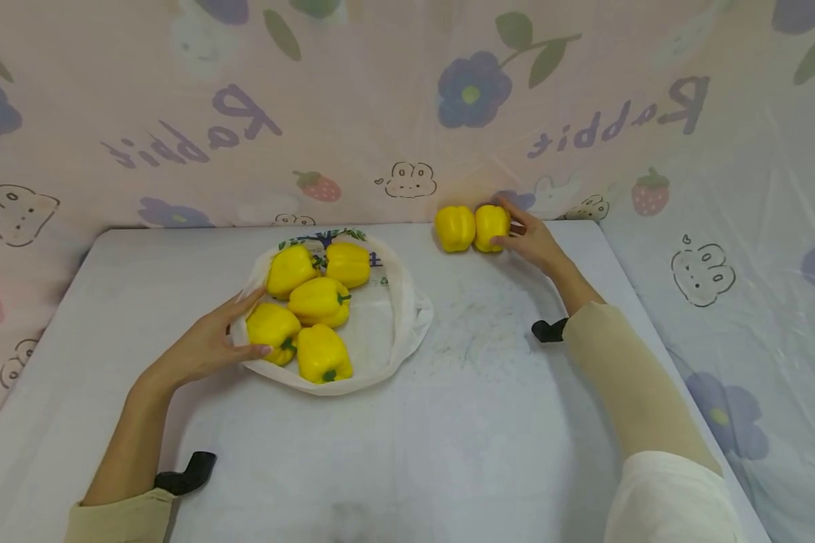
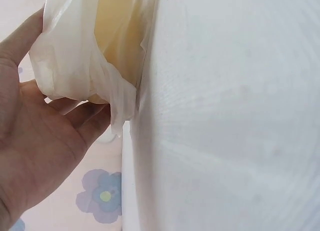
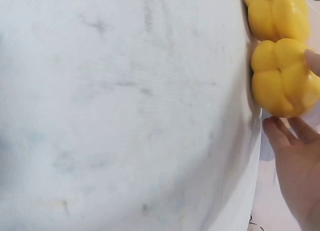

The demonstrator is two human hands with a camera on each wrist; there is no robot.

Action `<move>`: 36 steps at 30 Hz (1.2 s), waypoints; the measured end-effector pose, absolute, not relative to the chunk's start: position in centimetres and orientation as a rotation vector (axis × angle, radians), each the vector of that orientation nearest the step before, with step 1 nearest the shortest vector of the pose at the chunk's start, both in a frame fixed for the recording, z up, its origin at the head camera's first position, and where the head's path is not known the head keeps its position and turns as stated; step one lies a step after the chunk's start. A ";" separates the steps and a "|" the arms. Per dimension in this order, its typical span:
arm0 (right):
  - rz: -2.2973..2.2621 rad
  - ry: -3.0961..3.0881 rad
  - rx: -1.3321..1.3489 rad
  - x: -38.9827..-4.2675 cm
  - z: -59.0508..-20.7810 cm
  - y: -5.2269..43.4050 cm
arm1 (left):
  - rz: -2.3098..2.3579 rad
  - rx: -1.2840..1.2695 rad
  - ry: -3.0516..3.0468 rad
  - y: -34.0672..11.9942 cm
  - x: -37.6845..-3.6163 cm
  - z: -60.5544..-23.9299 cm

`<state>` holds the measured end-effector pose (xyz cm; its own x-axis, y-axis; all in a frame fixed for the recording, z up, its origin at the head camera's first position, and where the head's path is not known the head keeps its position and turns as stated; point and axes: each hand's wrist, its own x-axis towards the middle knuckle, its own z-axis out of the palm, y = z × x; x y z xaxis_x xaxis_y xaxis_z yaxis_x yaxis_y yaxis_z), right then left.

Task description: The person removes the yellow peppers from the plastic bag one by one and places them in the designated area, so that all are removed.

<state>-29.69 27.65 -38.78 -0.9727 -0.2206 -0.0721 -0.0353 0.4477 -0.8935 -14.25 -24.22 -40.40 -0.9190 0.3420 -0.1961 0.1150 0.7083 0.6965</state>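
A white plastic bag (image 1: 401, 332) lies spread wide on the table, with several yellow bell peppers (image 1: 319, 300) inside. My left hand (image 1: 200, 343) grips the bag's left side, the thumb over the rim against the nearest pepper. In the left wrist view, the fingers of the left hand (image 2: 45, 126) curl round the outside of the bag (image 2: 70, 46). At the far edge of the table, my right hand (image 1: 533, 240) holds a yellow bell pepper (image 1: 490, 228) between thumb and fingers. Another bell pepper (image 1: 453, 228) stands right beside it, on the left.
The white-covered table (image 1: 462, 422) has grey smudges right of the bag. A printed curtain (image 1: 394, 98) with rabbits and flowers rises behind its far edge. Black pieces (image 1: 189, 473) show at both wrists.
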 end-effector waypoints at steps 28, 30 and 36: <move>-1.939 2.690 -0.695 -27.7 -36.8 23.9 | 1.026 0.363 2.612 -24.3 -14.2 -40.6; -1.923 2.670 -0.716 -27.6 -36.5 23.4 | 1.027 0.361 2.608 -24.3 -14.3 -40.6; -1.872 2.632 -0.755 -27.0 -35.9 21.9 | 1.001 0.368 2.613 -24.4 -14.3 -40.4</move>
